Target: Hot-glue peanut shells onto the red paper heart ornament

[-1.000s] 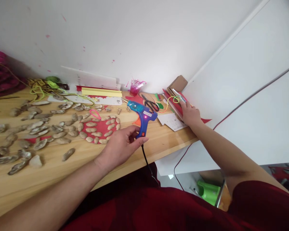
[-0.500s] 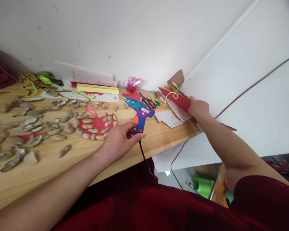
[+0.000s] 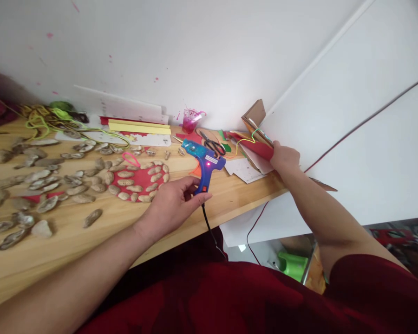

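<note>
Left hand (image 3: pixel 176 202) is gripping the glue gun (image 3: pixel 209 160) low on its handle, over the table (image 3: pixel 226 206), nozzle pointing away toward the wall (image 3: pixel 209 60). The gun's wearing a white label (image 3: pixel 211 159) with tiny print I'm not managing to read, and a pinkish light is glowing just under it. Right hand (image 3: pixel 286 157) is touching the red card (image 3: pixel 263 149) at the table's far right; fingertips are hiding, so can't tell if it's actually gripping. A white sheet (image 3: pixel 247 170) nearby is showing dark specks, too small to make out. Scissors (image 3: pixel 214 146) are lying behind the gun, and peanuts (image 3: pixel 126 174) are sitting on a red disc (image 3: pixel 142 177) left of it.
</note>
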`<act>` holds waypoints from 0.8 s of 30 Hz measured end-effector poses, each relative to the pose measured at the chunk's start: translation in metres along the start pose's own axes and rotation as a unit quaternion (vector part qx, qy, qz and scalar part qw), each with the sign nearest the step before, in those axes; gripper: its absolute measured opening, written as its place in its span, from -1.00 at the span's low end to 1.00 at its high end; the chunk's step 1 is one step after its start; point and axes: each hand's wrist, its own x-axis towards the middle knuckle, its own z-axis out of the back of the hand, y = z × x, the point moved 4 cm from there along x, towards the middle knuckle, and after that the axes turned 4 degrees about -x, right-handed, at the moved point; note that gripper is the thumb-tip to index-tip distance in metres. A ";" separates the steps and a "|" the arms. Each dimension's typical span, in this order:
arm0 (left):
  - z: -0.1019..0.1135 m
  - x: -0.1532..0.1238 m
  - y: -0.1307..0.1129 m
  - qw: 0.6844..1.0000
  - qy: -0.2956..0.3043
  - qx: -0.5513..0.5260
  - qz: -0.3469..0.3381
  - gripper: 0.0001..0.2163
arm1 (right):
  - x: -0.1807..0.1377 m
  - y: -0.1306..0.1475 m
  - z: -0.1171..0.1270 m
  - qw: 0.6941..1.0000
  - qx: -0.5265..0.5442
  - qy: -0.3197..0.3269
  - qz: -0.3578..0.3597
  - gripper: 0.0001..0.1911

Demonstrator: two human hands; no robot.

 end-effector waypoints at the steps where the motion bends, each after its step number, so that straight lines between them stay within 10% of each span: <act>1: 0.000 0.000 0.000 1.000 0.002 -0.002 0.000 -0.62 | -0.001 0.002 -0.002 1.000 0.005 0.004 0.001 -0.59; 15: -0.006 -0.002 0.001 0.999 0.032 -0.003 0.030 -0.70 | -0.020 0.049 -0.037 0.984 0.151 0.082 0.053 -0.33; 24: -0.009 -0.003 0.000 0.998 0.016 -0.043 0.047 -0.72 | 0.002 0.064 -0.051 0.973 0.209 -0.001 0.095 -0.37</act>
